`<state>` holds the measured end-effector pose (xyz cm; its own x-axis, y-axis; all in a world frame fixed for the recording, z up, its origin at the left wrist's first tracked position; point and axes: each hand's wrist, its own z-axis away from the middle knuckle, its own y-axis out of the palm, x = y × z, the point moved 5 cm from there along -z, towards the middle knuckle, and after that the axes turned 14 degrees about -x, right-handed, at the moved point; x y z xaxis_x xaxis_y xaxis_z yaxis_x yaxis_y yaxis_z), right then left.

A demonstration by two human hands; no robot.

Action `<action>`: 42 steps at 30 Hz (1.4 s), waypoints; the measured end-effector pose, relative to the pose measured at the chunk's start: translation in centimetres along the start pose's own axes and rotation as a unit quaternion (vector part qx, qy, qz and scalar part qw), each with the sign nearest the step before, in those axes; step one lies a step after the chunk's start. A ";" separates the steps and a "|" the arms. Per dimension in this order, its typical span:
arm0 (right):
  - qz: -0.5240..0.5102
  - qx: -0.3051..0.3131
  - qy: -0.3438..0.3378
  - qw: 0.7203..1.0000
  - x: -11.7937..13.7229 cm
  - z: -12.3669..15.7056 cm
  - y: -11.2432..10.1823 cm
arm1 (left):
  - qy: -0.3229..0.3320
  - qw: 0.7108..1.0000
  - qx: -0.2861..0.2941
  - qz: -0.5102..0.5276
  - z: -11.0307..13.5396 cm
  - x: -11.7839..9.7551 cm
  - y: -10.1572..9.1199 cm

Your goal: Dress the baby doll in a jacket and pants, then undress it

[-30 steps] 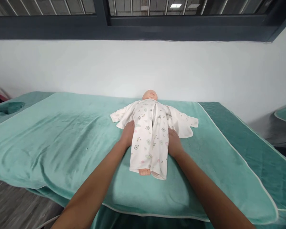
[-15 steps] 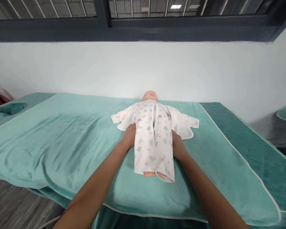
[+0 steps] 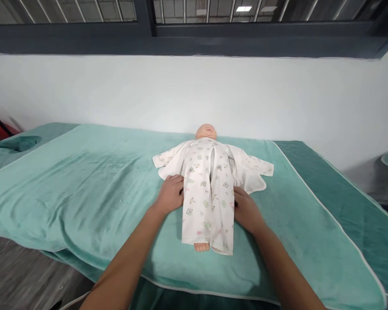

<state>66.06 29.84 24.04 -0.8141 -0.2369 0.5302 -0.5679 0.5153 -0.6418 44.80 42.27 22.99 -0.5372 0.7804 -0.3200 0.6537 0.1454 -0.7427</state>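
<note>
While both forearms stretch forward, left hand (image 3: 170, 193) rests palm down, fingers together, tips against doll (image 3: 208, 196); right hand (image 3: 245, 209) flat at opposite flank, fingertips touching printed garment (image 3: 213, 215). Doll lies face up mid green towel (image 3: 84, 185), head toward wall.

Doll (image 3: 208, 189) on towel (image 3: 84, 185), between hands.

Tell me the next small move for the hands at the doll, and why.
Probably draw the front edges of the romper together: the left hand and right hand lie against its sides, flanking the baby doll, and a slit gapes open down the chest.
</note>
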 end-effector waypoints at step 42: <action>-0.169 -0.216 0.239 0.931 -3.9 -16.0 2.1 | -0.432 0.654 -0.264 0.563 -3.4 4.5 -1.6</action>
<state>70.01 45.04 29.54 -0.3919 -0.1061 0.9139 -0.5965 0.7856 -0.1646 43.13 47.63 24.75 0.4902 -0.0281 -0.8712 0.8646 0.1419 0.4819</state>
